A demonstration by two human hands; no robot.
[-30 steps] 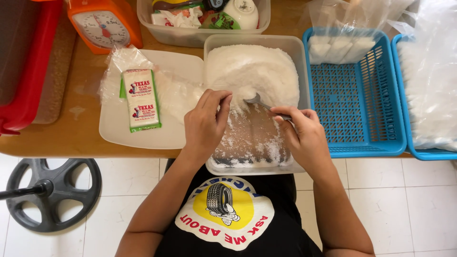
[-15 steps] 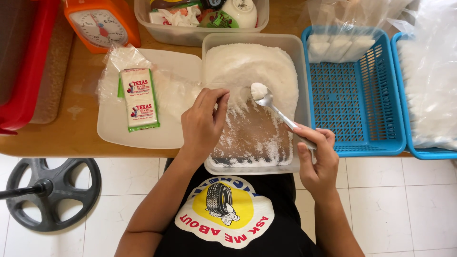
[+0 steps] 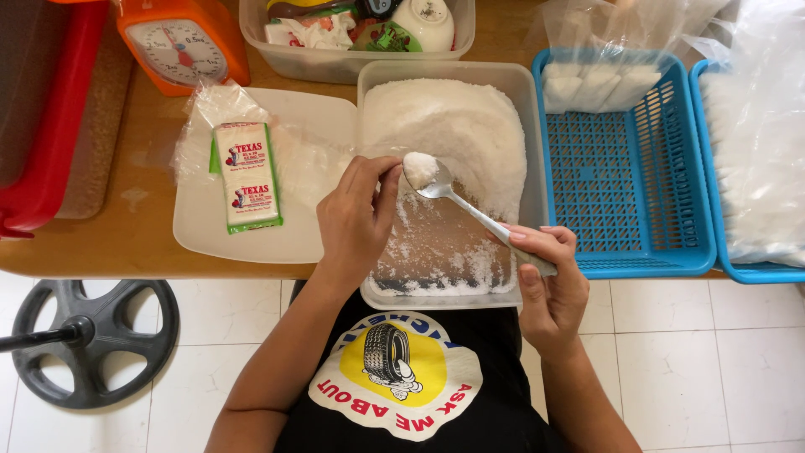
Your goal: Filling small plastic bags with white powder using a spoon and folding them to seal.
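- Gripping spoon (image 3: 470,210) handle: right hand (image 3: 549,281), fingers closed round it.
- White powder heaped in spoon bowl, just beside left fingertips.
- Left hand (image 3: 356,222): fingers loosely curled, over tub (image 3: 530,126); cannot tell what they hold.

- A wooden bench (image 3: 117,243) carries everything.
- On it lie a white tray (image 3: 251,239), a clear tub of white grains (image 3: 530,109), two blue baskets (image 3: 637,193), an orange kitchen scale (image 3: 180,42), a red bin (image 3: 50,126) and a second clear tub (image 3: 335,63) behind.
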